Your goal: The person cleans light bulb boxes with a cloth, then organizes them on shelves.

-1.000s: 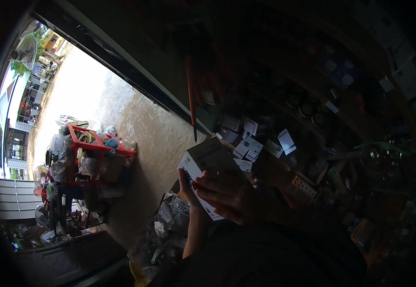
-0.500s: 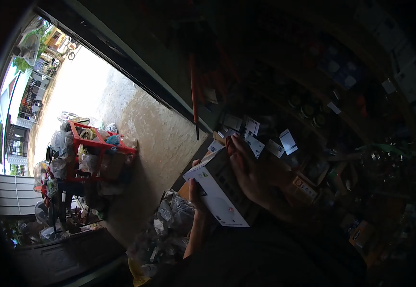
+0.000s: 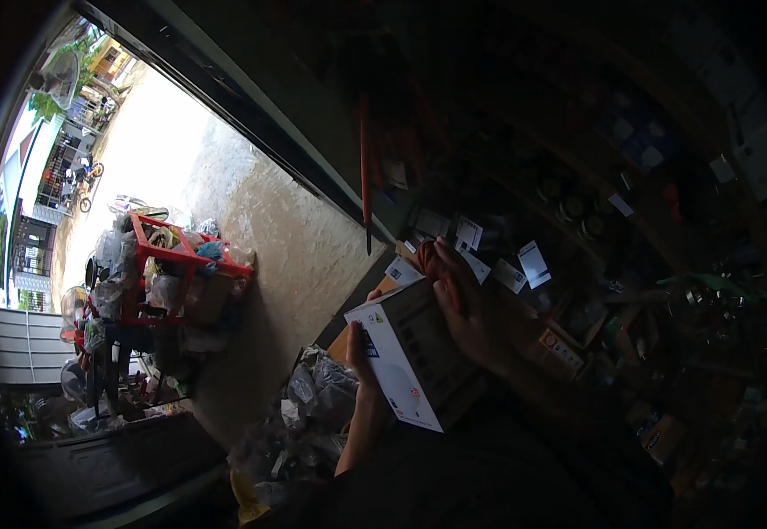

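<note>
A white printed cardboard box (image 3: 398, 375) is tilted in front of my body, its dark side facing right. My left hand (image 3: 361, 370) grips it along the left edge, thumb on the white face and the other fingers mostly hidden behind. Bunched in my right hand (image 3: 471, 317) is a reddish cloth (image 3: 430, 258), pressed close to the upper right of the box. Shadow makes the exact contact between cloth and box hard to see.
Several white-labelled packets (image 3: 511, 275) lie beyond my hands. A red rack (image 3: 191, 257) full of bagged goods stands at left by the sunlit doorway. Clear plastic bags (image 3: 322, 388) are piled below my left hand. Dark shelves fill the right side.
The box has turned slightly, showing more of its dark side. My right hand with the cloth has shifted a little along it. Outside, a motorbike has moved down the road.
</note>
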Demonstrator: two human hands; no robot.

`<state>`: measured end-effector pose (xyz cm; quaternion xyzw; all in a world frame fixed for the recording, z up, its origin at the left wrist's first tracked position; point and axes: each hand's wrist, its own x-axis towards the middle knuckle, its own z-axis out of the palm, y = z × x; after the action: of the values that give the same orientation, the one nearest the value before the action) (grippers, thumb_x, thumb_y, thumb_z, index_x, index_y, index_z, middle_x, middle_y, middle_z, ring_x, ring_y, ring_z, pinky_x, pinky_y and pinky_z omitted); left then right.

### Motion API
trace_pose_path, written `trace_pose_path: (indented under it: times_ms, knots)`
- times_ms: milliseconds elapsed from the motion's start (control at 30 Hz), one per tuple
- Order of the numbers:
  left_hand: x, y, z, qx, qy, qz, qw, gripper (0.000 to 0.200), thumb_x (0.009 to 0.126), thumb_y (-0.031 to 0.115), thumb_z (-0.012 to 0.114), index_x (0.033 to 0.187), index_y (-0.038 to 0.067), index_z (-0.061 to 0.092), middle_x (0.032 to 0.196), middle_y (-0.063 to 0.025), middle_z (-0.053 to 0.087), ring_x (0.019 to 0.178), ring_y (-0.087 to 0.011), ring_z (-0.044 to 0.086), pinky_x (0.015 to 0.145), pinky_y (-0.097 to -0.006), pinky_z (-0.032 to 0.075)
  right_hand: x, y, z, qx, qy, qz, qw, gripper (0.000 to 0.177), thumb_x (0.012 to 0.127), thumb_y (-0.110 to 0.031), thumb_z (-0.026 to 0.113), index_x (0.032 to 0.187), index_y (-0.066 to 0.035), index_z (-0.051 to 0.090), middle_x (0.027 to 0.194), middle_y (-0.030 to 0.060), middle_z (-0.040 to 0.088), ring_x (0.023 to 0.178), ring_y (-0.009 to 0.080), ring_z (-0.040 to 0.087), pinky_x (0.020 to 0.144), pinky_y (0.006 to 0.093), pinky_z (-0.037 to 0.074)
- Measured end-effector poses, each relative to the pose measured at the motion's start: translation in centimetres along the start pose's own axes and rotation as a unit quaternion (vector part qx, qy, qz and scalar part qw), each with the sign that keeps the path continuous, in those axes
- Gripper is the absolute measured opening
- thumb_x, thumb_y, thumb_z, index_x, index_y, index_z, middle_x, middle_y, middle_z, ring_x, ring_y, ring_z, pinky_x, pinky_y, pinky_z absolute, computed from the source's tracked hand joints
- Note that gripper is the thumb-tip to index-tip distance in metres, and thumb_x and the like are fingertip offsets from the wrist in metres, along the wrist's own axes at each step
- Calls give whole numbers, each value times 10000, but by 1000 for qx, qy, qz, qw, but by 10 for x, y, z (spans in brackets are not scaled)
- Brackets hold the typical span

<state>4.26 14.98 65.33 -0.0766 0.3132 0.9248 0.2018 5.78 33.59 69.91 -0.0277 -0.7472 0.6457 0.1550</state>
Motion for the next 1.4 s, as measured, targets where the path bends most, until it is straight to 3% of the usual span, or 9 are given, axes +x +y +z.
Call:
trace_pose_path:
  times_ms: [233,400,567,633,800,1000,1200,1333,1400]
  knots:
    - [20,16,17,-1,57,-47,997,542,1009,481,512,1239,5,630,1040,-138,737,840,-235,738,751,-320,617,-19,-41,-18,-121,-190,-105,969,516,1022,-156,556,1498,-1,430,1571,214,381,1484,355,343,1192,463,318]
    - [3,4,21,74,96,-102,987,495,1001,462,537,1197,20,643,979,-116,743,760,-201,736,678,-295,618,5,-26,-35,-129,-124,-71,981,503,1037,-176,537,1505,-25,432,1590,180,375,1484,340,351,1203,468,313]
    - [29,28,20,5,100,-80,992,569,989,542,526,1158,15,657,952,-133,743,746,-253,733,672,-347,627,-24,-56,-14,-118,-295,-286,904,518,1018,-148,563,1515,-75,439,1603,159,367,1485,301,366,1209,505,301]
    - [20,36,27,-29,30,-102,994,551,997,513,530,1178,6,648,979,-141,747,770,-243,742,686,-342,634,-19,-39,-23,-97,-276,-245,924,502,1019,-139,554,1507,-77,452,1584,160,399,1482,312,370,1213,506,294]
    - [6,9,7,29,74,-110,991,509,1021,457,519,1249,17,636,1005,-99,743,803,-188,723,738,-305,605,19,-12,-31,-76,-161,-147,973,558,988,-86,590,1521,-65,426,1585,158,396,1488,316,357,1209,492,305]
    - [23,29,13,6,100,-60,993,544,988,532,540,1184,34,639,954,-124,731,770,-241,729,680,-329,619,-24,-41,-22,-83,-294,-226,925,594,969,-32,582,1533,-44,396,1579,181,395,1473,344,371,1189,473,335]
    - [11,15,19,-12,82,-56,995,535,1020,477,520,1291,24,609,1095,-130,726,897,-242,734,789,-344,616,11,-10,-25,-36,-155,-130,979,566,992,-82,571,1532,-53,403,1580,173,399,1472,322,381,1204,481,300]
    - [29,30,10,25,75,-20,997,557,1021,491,513,1288,11,604,1091,-142,723,881,-240,734,780,-351,618,-25,-51,-39,-131,-281,-175,935,524,1018,-77,542,1523,-44,405,1583,171,396,1482,344,354,1186,448,343]
    - [21,27,21,39,76,-8,996,535,1018,473,530,1278,12,608,1071,-130,730,862,-225,738,763,-342,620,-14,-30,-48,-91,-233,-105,962,527,1020,-86,546,1526,-51,405,1584,169,395,1486,328,351,1193,435,337]
